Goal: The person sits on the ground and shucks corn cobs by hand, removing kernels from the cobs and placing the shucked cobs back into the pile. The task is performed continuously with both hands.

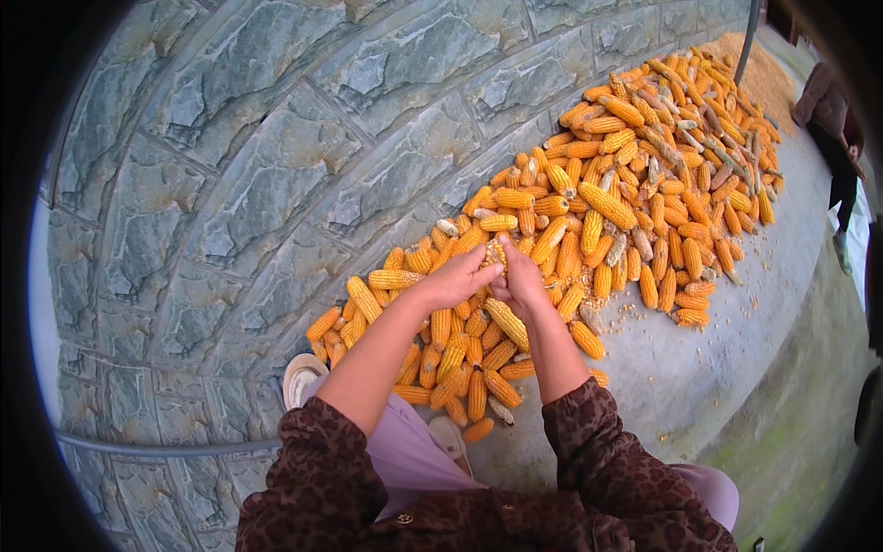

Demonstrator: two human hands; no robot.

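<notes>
Both my hands meet over a long heap of dried yellow corn cobs (pixel 507 319). Between them is a partly shelled corn cob (pixel 494 254), with pale bare patches among its kernels. My left hand (pixel 459 276) grips it from the left, fingers curled around its lower part. On the other side my right hand (pixel 519 274) holds it too, the thumb pointing up along the cob. Fingers hide much of the cob's lower end. Below my wrists, whole cobs lie loosely piled, and a few bare cobs show among them.
A rough stone-block wall (pixel 290 159) rises along the heap's left side. Loose kernels (pixel 624 307) dot the concrete floor (pixel 662 386). A grey pipe (pixel 172 448) runs along the wall at lower left. Another person (pixel 828 117) is at the far right, near a tan heap (pixel 766 72).
</notes>
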